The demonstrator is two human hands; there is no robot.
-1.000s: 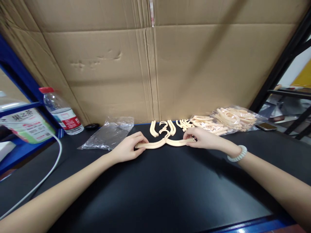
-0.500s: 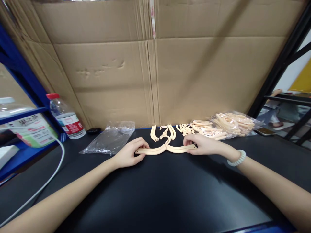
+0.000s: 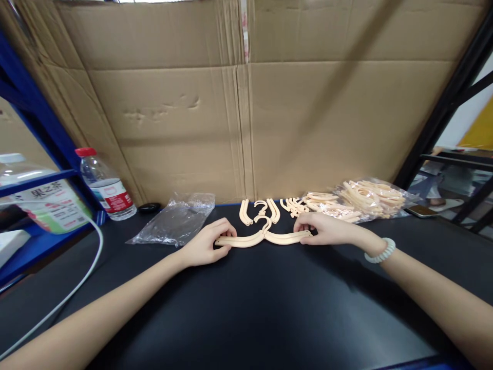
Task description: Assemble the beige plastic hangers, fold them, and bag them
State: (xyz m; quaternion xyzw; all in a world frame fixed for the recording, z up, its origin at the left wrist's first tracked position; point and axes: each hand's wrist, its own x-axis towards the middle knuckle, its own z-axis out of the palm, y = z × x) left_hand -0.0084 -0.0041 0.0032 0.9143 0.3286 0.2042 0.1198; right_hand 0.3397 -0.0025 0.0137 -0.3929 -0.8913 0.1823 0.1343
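Observation:
A cream plastic clothes hanger [image 3: 246, 240] lies on the black table with its two arms spread and its hook pointing away from me. My left hand [image 3: 211, 241] grips the end of the left arm between thumb and fingers. At the opposite end, my right hand [image 3: 318, 228] pinches the tip of the right arm. Just beyond the hook are a loose hanger arm [image 3: 245, 212], a loose hook [image 3: 261, 207] and another hanger arm [image 3: 273, 211]. A small pile of hooks [image 3: 295, 206] lies to their right.
Clear bags of hanger parts [image 3: 372, 198] lie at the back right, beside a phone [image 3: 421, 210]. An empty plastic bag [image 3: 175, 221] is at the left. A red-capped bottle [image 3: 110, 187] and a white cable [image 3: 82, 277] are further left. A cardboard wall [image 3: 173, 118] closes off the back.
My right hand has shifted slightly at the hanger's right end, its fingers lifting a little and moving right. The left hand and the hanger stay nearly in place.

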